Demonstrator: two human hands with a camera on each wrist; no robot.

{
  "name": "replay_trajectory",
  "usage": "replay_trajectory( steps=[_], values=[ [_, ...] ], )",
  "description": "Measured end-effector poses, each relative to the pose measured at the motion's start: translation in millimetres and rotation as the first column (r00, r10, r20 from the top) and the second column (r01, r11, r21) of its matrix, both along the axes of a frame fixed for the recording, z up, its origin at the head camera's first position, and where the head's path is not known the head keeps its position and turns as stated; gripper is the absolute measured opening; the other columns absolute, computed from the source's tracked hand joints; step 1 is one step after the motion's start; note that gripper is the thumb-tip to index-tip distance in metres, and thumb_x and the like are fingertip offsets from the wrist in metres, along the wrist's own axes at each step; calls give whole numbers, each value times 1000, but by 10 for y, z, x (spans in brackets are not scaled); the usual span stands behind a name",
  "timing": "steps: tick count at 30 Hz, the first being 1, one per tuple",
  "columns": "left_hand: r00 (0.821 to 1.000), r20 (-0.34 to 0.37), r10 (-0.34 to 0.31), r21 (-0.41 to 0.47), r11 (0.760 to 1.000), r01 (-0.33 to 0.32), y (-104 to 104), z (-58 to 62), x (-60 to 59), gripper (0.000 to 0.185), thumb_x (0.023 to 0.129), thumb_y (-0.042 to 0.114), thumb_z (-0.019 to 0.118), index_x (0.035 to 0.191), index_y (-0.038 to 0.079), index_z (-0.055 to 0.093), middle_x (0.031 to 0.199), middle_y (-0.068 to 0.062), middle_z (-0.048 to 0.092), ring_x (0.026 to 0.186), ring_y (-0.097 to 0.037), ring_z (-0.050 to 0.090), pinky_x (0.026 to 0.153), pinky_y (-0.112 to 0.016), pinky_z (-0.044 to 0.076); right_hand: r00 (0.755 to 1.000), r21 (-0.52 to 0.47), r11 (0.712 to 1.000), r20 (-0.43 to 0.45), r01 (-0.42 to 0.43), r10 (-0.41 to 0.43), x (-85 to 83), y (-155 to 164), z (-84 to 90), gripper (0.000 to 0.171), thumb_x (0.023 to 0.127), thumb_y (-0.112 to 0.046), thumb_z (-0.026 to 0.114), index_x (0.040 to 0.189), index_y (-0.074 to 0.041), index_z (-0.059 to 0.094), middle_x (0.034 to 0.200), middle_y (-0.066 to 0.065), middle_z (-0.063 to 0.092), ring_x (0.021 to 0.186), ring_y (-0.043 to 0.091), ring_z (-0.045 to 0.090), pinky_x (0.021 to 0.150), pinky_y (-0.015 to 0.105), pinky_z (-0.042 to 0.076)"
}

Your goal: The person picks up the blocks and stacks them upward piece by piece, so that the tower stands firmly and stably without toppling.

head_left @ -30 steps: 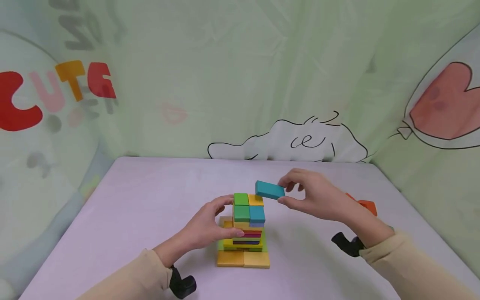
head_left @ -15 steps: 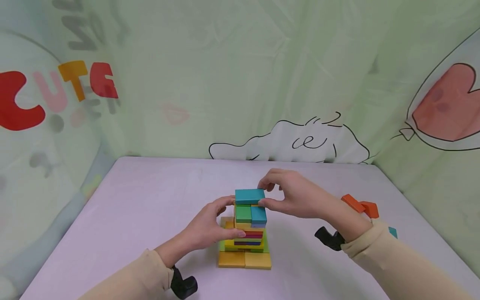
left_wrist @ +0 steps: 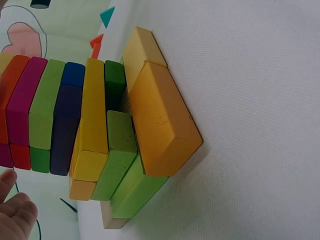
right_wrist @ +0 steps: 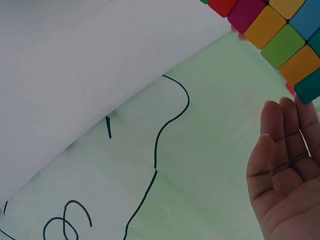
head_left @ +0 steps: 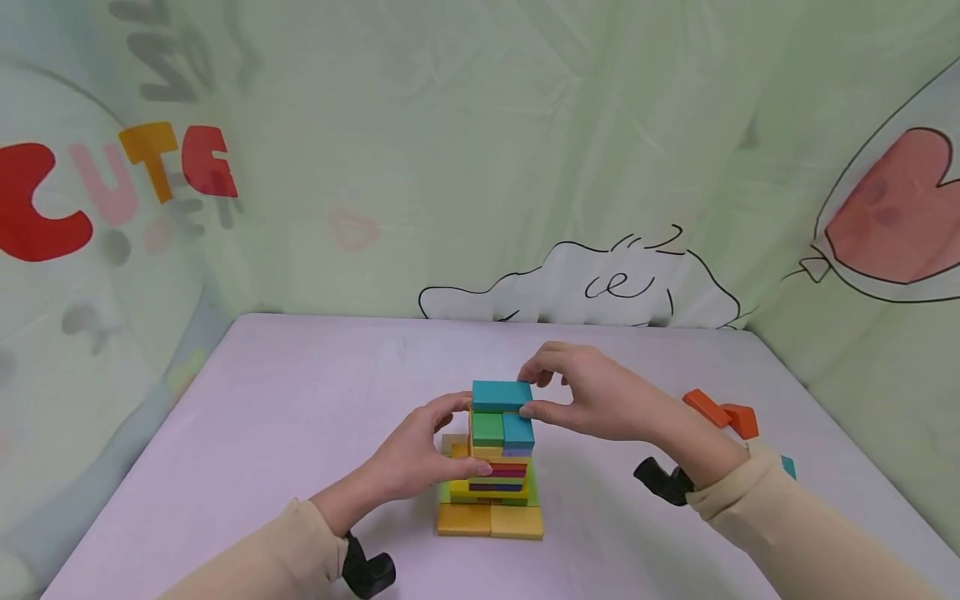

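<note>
A tower of colourful wooden blocks (head_left: 487, 430) stands on the table, wider at its base. My left hand (head_left: 408, 457) steadies it from the left, thumb on the near face and fingers reaching behind. On top, a flat teal block (head_left: 500, 395) lies crosswise over the green and blue ones. My right hand (head_left: 592, 393) pinches its right end between thumb and fingertips. The left wrist view shows the tower's lower layers (left_wrist: 67, 115) from the side, with left fingers (left_wrist: 19, 212) beside them. In the right wrist view, the teal block's end (right_wrist: 309, 90) meets the right fingertips.
Orange blocks (head_left: 705, 407) lie on the pale table (head_left: 337, 375) to the right, behind my right forearm. A teal piece (head_left: 788, 466) peeks out beside the sleeve. A printed cloth backdrop (head_left: 480, 167) rises behind the table. Black wrist mounts (head_left: 367, 573) hang below both wrists.
My right hand has carried the teal block leftward and laid it across the tower's top, turning it square to the layer below. The left hand has stayed in place on the tower.
</note>
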State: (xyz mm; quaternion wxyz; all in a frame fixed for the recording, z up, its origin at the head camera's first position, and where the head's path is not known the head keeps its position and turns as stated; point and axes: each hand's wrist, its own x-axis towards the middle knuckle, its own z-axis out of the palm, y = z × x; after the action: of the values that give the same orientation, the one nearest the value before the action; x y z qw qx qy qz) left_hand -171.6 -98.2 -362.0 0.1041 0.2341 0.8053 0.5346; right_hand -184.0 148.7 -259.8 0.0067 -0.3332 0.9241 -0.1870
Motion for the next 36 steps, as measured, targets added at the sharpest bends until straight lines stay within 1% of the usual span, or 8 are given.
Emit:
replay_trajectory(
  steps=[14, 18, 22, 26, 28, 31, 34, 36],
  values=[
    [1000, -9, 0, 4, 1000, 0, 10, -14, -7, 73, 84, 23, 86, 147, 11, 51, 144, -9, 59, 142, -34, 47, 122, -61, 33, 1000, 2, 1000, 13, -1, 1, 8, 10, 5, 27, 90, -28, 79, 111, -13, 71, 104, -5, 67, 101, 17, 62, 81, 28, 58],
    [1000, -4, 6, 2, 1000, -6, 18, -16, -6, 73, 84, 24, 86, 147, 11, 51, 145, -9, 58, 142, -35, 47, 121, -61, 33, 1000, -1, 1000, 17, 7, -7, 25, 36, 26, 31, 92, -29, 77, 116, -11, 70, 109, -2, 68, 102, 17, 62, 85, 34, 59],
    [1000, -4, 15, -6, 1000, -15, 26, -11, -3, 74, 84, 25, 86, 147, 12, 51, 144, -8, 59, 142, -35, 47, 121, -60, 34, 999, -18, 999, -8, 39, -39, 24, 152, 50, 34, 97, -28, 72, 124, -8, 68, 113, 1, 70, 103, 17, 64, 88, 41, 58],
    [1000, -9, 26, -21, 999, -27, 26, -2, -2, 75, 83, 25, 87, 148, 12, 51, 144, -8, 59, 143, -34, 47, 121, -58, 35, 992, -40, 992, -35, 120, -121, -93, 441, 12, 33, 101, -23, 66, 128, -5, 66, 110, 2, 71, 100, 17, 64, 85, 39, 57],
    [999, -12, 33, -27, 999, -33, 24, 3, -3, 76, 83, 25, 87, 148, 11, 51, 145, -8, 59, 143, -34, 47, 121, -58, 36, 983, -53, 982, -28, 182, -184, -189, 663, -47, 33, 102, -21, 64, 130, -3, 64, 110, 6, 71, 100, 19, 65, 84, 38, 57],
    [999, -13, 37, -31, 999, -38, 22, 7, -4, 76, 82, 26, 87, 147, 10, 51, 145, -9, 59, 143, -34, 47, 121, -57, 36, 951, -45, 950, 1, 309, -309, -330, 1048, -186, 33, 105, -18, 59, 133, -1, 62, 115, 13, 72, 101, 25, 68, 82, 38, 56],
    [999, -7, 38, -31, 999, -38, 21, 6, 0, 76, 82, 26, 88, 147, 10, 51, 144, -9, 59, 143, -34, 47, 121, -57, 36, 902, -17, 903, 65, 429, -427, -430, 1408, -356, 36, 106, -16, 55, 137, 3, 56, 118, 22, 69, 103, 34, 68, 83, 43, 59],
    [999, -2, 38, -30, 999, -38, 22, 2, 4, 76, 82, 26, 87, 147, 10, 51, 144, -9, 59, 143, -34, 47, 121, -57, 36, 868, 15, 873, 104, 487, -486, -470, 1614, -465, 38, 107, -14, 53, 139, 6, 53, 120, 27, 67, 105, 39, 66, 85, 47, 61]
  ],
)
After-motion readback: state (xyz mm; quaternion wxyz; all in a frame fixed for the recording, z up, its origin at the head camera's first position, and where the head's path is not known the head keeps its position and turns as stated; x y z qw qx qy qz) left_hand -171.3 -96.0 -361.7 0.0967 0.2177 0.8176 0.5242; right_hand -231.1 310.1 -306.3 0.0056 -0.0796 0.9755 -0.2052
